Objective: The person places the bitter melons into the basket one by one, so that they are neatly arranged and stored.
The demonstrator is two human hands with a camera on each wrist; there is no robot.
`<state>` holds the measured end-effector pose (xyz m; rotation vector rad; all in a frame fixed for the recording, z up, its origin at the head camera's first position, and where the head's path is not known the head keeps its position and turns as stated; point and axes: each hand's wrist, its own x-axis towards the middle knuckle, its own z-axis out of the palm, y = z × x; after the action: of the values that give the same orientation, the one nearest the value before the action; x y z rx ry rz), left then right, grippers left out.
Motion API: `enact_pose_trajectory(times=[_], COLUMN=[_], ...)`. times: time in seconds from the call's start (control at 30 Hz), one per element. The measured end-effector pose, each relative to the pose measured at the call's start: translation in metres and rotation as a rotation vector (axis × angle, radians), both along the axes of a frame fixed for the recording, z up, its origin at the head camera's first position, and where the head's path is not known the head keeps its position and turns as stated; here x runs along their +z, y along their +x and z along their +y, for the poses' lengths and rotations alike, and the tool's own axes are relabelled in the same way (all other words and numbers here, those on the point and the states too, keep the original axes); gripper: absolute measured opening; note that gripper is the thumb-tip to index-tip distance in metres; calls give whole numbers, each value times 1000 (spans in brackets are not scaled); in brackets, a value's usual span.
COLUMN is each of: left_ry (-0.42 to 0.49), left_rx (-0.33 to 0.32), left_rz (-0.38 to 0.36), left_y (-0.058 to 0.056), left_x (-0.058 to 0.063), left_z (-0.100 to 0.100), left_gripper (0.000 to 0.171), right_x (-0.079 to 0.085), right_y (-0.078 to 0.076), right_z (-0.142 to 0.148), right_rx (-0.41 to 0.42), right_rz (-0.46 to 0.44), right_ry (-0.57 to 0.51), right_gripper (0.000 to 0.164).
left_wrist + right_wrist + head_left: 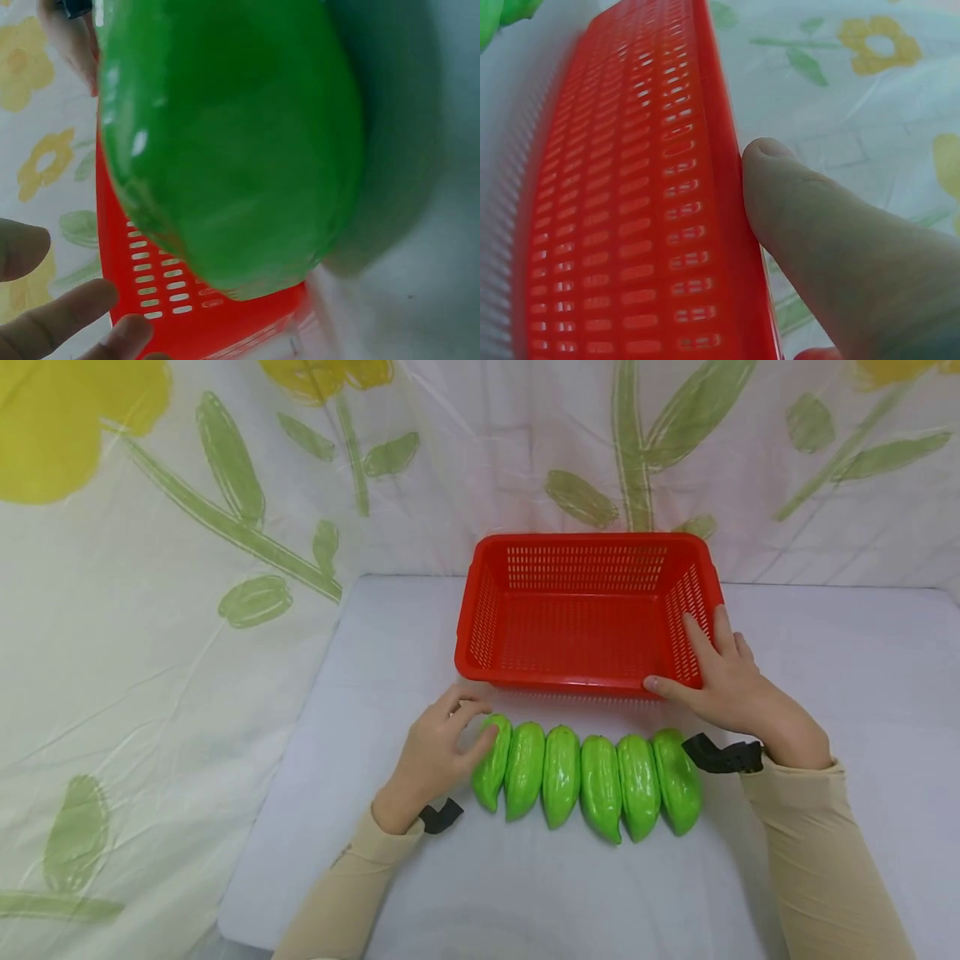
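Six glossy green fruit-shaped pieces (562, 777) lie side by side in a row on the white table (480, 893), their narrower tips pointing roughly toward the person. The left hand (437, 750) is at the row's left end, thumb and loosely bent fingers apart with a gap between them; the left wrist view shows its fingertips clear of the nearest green piece. Just beyond the row sits a red basket (588, 682) with slotted walls. The right hand (726, 685) spreads wide at its near right corner, thumb touching the front rim, fingers stretched over the right side. Both arms wear beige sleeves (817, 852) and dark wristbands (723, 755). Behind the table hangs a pale sheet (450, 485) with yellow flowers and green leaves.
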<state>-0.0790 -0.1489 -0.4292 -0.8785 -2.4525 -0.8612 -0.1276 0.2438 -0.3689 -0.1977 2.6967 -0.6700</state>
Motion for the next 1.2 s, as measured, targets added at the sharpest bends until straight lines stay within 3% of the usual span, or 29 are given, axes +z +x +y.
enact_pose_trajectory(times=[0.3,0.63,0.97,1.2], left_ry=[-150,-172,-160,-149], left_rx=[39,77,94,88], left_rz=[-168,-393,-491,-485], left_y=[3,9,10,13], left_x=[-10,-17,-16,-19], left_z=[2,8,9,11], left_gripper=[41,49,52,50], right_x=[-1,-1,3,0], right_y=[0,1,1,4], right_z=[0,0,-2,-1], right_rx=[-2,-13,-11,-15], right_rz=[13,0,13,32], right_ry=[-12,-25,-41,-42], right_gripper=[118,121,121,118])
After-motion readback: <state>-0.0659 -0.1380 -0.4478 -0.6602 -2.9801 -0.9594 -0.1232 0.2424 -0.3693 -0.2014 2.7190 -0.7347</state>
